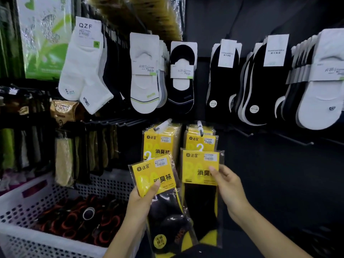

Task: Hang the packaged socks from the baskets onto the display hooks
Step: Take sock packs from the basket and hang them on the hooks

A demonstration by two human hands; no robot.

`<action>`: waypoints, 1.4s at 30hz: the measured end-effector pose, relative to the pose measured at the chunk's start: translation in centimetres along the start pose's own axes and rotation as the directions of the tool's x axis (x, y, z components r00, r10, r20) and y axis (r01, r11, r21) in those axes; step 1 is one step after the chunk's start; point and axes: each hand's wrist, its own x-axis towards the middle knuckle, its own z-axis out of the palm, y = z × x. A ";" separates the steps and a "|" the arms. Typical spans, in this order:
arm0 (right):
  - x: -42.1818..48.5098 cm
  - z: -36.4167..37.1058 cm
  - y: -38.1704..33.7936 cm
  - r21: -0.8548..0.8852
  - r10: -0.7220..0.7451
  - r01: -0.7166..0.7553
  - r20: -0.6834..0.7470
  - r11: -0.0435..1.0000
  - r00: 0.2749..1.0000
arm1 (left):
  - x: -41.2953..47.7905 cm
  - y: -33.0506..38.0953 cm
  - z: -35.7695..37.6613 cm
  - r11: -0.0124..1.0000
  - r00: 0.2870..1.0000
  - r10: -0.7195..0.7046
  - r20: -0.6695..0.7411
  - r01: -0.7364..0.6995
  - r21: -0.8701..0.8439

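**Entry: two yellow sock packs, in hand below their hooks**

We hold one pack per hand.
- Left hand (143,200): thumb across the card front, fingers curled behind, gripping the tilted left pack (154,174), at 7 o'clock of the left hook (163,124).
- Right hand (229,185): thumb and curled fingers pinch the card edge of the upright right pack (200,168), at 6 o'clock of the right hook (200,127).
- Basket (37,185): at 8 o'clock in view.

Handling, in our judgement: we raise the right pack, bring its hanger loop (200,147) level with the hook tip, and slide it on. We square the left pack before threading it.
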 end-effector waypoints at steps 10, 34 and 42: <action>3.7 0.1 -2.0 -0.063 -0.075 0.072 -0.047 0.995 0.996 | 0.7 0.4 -0.6 1.000 0.999 0.015 -0.044 -0.015 -0.003; -0.6 3.1 2.2 -0.082 0.142 -0.125 0.250 0.989 0.958 | 0.0 -1.5 2.2 0.995 0.993 0.012 0.121 -0.023 0.094; -0.1 -0.1 0.4 0.104 0.013 0.001 -0.131 0.995 0.991 | -0.5 -0.8 5.1 0.989 0.930 0.125 0.345 -0.143 0.027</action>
